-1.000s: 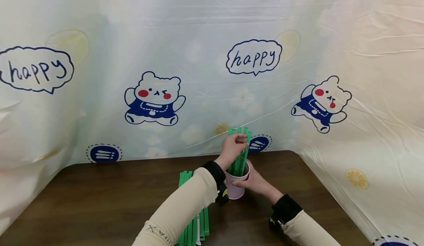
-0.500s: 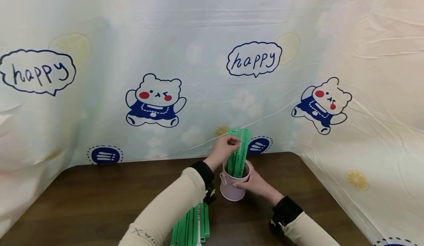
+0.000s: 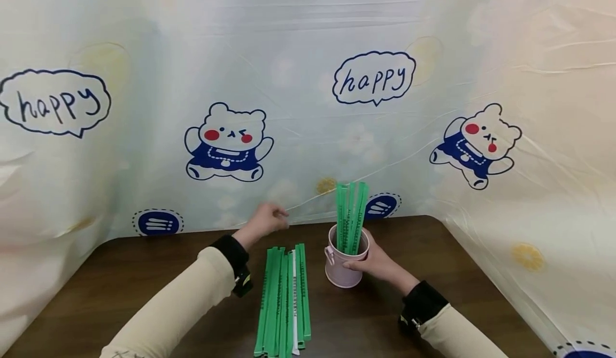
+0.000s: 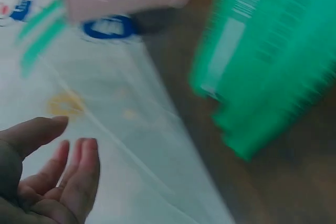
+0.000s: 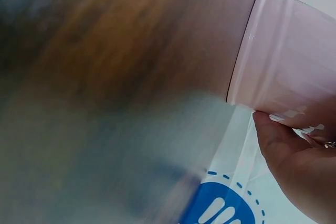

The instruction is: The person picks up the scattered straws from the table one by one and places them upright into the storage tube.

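A pink bucket [image 3: 343,277] stands on the table, with several long green printed strips [image 3: 350,213] upright in it and rising well above its rim. My right hand [image 3: 380,259] grips the bucket's right side, thumb across its front; in the right wrist view the thumb presses against the pink wall [image 5: 294,51]. My left hand [image 3: 264,221] hangs over the table's back edge with nothing in it, its fingers loosely bent and the thumb apart in the left wrist view. In front of it lies a row of green strips [image 3: 274,299] with one white strip [image 3: 295,304] among them.
The dark wooden table [image 3: 192,288] ends at a printed curtain [image 3: 298,133] with bears and lettering, close behind the bucket. The same curtain comes forward along the right side.
My left hand has let go of the strips in the bucket and moved left, uncovering the row on the table. My right hand stays on the bucket.
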The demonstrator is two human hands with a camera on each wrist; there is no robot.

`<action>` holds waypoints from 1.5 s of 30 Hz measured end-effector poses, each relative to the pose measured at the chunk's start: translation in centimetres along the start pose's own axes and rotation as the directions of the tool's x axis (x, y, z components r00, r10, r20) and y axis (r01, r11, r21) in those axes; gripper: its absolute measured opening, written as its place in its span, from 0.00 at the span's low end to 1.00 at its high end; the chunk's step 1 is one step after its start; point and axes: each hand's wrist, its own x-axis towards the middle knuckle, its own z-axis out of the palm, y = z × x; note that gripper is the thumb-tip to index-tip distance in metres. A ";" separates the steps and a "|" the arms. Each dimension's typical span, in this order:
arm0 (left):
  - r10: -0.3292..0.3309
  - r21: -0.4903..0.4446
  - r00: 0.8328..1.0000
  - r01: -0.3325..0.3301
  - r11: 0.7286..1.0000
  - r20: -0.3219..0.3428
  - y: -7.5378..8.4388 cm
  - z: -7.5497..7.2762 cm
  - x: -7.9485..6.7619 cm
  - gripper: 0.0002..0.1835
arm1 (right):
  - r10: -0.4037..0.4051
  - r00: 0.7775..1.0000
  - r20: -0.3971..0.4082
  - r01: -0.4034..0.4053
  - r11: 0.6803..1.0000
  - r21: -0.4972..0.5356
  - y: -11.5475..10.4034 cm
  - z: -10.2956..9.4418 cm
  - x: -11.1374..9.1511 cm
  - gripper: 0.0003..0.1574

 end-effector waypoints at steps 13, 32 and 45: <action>-0.248 0.145 0.969 0.244 0.959 0.013 -5.8 1.1 -2.5 0.09 | -0.003 1.000 0.021 0.002 1.000 0.026 -0.4 0.0 0.5 0.65; -0.377 0.052 0.926 0.377 0.925 0.001 -7.0 3.1 -1.9 0.20 | -0.013 1.000 0.010 0.012 1.000 0.021 0.0 -0.1 0.2 0.65; -0.394 0.011 0.919 0.394 0.919 -0.010 -7.4 3.6 -1.8 0.18 | 0.009 1.000 0.010 -0.010 1.000 0.018 0.1 -0.2 -0.1 0.64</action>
